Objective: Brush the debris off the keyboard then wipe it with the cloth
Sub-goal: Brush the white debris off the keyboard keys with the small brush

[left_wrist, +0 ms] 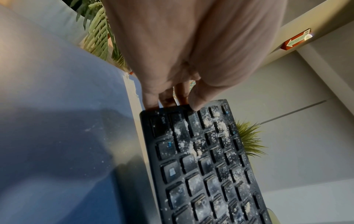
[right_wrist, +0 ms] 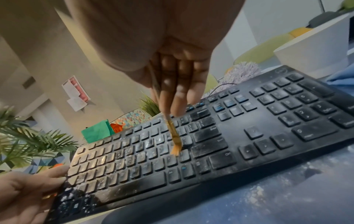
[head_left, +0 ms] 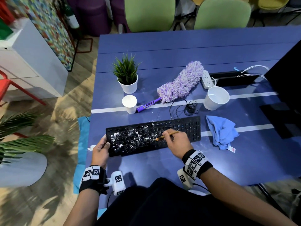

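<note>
A black keyboard (head_left: pixel 179 128) lies on the blue table, its left end raised off the surface. White powdery debris (head_left: pixel 130 136) covers its left and middle keys; the right keys look dusty only. My left hand (head_left: pixel 100 148) grips the keyboard's left edge (left_wrist: pixel 172 110), thumb on top. My right hand (head_left: pixel 176 141) pinches a small wooden-handled brush (head_left: pixel 167 134), whose orange bristles (right_wrist: pixel 176 149) touch the keys near the middle. A crumpled blue cloth (head_left: pixel 222 132) lies right of the keyboard.
Behind the keyboard are a purple duster (head_left: pixel 180 84), a small paper cup (head_left: pixel 129 103), a potted plant (head_left: pixel 127 75), a larger white cup (head_left: pixel 215 98), a coiled black cable (head_left: pixel 189 107) and a power strip (head_left: pixel 206 79). A dark monitor (head_left: pixel 286 75) stands at right.
</note>
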{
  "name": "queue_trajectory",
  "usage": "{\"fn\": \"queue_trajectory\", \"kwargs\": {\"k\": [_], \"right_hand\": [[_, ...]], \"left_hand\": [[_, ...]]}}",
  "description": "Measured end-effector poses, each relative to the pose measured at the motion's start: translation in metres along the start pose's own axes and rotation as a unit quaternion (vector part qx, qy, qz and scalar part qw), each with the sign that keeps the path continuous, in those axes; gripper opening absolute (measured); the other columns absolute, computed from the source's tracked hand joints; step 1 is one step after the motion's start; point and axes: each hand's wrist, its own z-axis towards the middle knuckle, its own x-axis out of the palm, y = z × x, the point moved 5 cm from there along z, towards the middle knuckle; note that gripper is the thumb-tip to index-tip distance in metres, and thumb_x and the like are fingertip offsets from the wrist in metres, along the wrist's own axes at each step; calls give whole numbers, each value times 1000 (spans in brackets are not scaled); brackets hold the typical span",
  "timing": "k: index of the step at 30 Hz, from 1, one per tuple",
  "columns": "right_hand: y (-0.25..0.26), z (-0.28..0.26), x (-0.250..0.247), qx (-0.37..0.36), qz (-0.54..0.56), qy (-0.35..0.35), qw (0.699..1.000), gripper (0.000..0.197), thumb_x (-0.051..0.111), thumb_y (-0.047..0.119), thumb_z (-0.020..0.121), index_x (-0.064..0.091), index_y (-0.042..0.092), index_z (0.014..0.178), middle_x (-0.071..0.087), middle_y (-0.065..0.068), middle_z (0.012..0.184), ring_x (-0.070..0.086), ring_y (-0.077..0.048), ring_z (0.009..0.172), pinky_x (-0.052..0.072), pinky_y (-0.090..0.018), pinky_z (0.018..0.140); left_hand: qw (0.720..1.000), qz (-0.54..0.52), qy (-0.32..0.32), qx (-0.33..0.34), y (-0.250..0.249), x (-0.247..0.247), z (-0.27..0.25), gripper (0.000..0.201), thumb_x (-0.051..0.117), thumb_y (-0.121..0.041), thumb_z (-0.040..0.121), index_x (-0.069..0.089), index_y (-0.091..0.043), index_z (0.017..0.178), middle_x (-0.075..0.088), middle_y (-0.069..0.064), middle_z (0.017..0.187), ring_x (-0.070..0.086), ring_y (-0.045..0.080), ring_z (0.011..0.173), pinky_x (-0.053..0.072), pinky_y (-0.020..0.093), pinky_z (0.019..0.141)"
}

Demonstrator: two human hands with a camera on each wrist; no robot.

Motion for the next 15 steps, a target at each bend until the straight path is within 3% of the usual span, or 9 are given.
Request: {"fn": "queue_trajectory", "kwargs": {"k": [2,3,5,8,11,13,15], "right_hand": [[-3,3,-3,-3,-32,8,999,45,30,52,95,64,24,88,66,0,62,63,-21,61,54,-36,62],[-2,3,-1,-16,-29,25,999,41,32,50,95,64,24,89,67,0,64,64,-20,62,54,-36,63],[0,4,-2,-29,3,32,999,38,35,50,96,65,26,94,71,2,74,66,-16,70,55,-35,69],[0,6,-3,-24,30,27,999,32,40,45,98,67,27,97,72,4,79,68,-14,76,56,-35,74],[4,6,1,-22,28,64,997,36,38,47,97,67,26,98,73,3,75,69,-14,74,57,-36,73],[2,9,-5,-11,25,14,1000,41,34,51,96,66,25,96,73,1,74,69,-16,73,56,-36,72],[4,11,-8,-6,32,4,999,42,36,48,97,68,22,94,73,1,74,69,-17,73,56,-36,72]], "left_hand": [[1000,-6,-2,-1,0,0,0,45,37,15,96,55,-6,132,68,3,113,55,21,113,43,37,105],[1000,-8,-1,-2,1,0,0,45,37,14,96,56,-6,131,71,-3,108,56,20,112,42,38,105],[1000,-8,-2,-7,2,0,1,44,38,13,96,56,-7,131,74,-15,98,58,16,109,46,30,100],[1000,-2,1,-7,-1,1,1,44,37,13,96,56,-6,131,74,-14,100,63,8,101,50,18,92],[1000,0,3,-5,-3,2,-3,45,36,14,96,58,-8,128,74,-14,100,65,2,98,51,15,89],[1000,-2,2,-5,-3,2,-3,45,36,15,96,57,-11,125,75,-18,94,65,-3,92,51,13,86],[1000,-4,3,-6,-2,1,-3,44,37,14,96,58,-11,126,75,-16,95,66,1,93,51,16,88]]}}
